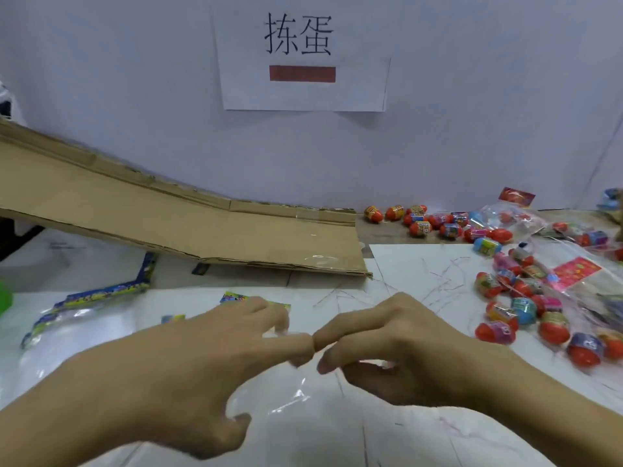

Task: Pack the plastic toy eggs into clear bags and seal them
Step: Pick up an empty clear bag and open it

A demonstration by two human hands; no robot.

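Nearest the camera, both hands meet over the white counter (421,264). The left hand (188,375) reaches in from the lower left with its fingers stretched forward, and the right hand (397,352) comes in from the lower right with its fingers curled inward. Their fingertips touch at the middle, where a thin clear bag (296,396) hangs and crinkles just below them; the right hand appears to pinch its edge, while I cannot tell whether the left hand grips it or only touches it.

Just beyond the left hand lie flat empty bags with colourful header cards (84,305), spread on the counter to the left. To the right, well apart from both hands, loose toy eggs (526,315) in red, blue and pink are scattered, some beside filled bags (573,274).

Farther back, a cardboard ramp (168,214) slopes down from the left, with more eggs (438,224) along the wall. A paper sign (303,55) hangs above.
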